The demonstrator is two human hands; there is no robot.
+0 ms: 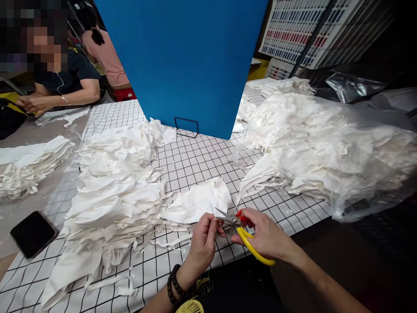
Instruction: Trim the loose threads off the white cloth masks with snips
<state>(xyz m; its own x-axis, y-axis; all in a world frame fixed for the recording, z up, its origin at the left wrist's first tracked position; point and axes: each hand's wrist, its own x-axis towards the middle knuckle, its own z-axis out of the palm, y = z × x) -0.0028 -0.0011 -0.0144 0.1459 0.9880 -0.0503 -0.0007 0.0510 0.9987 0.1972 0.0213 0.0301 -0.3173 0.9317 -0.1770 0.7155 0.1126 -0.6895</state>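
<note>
My right hand [263, 232] holds a pair of scissors [249, 243] with yellow handles and a red part near the pivot. The scissor blades are parted and point left, toward my left fingertips. My left hand [205, 239] is closed in a pinch just at the blade tips; what lies between its fingers is too small to make out. Right behind both hands lies a white fabric piece [198, 202] on the checked table cover. To the left spreads a large heap of white fabric pieces [114, 191] with loose narrow straps.
A clear plastic bag of white pieces [325, 148] bulges at the right. A blue board [192, 65] stands upright beyond the table's middle. A black phone [34, 234] lies at the left, near another fabric stack [35, 161]. A co-worker [74, 82] sits at the far left.
</note>
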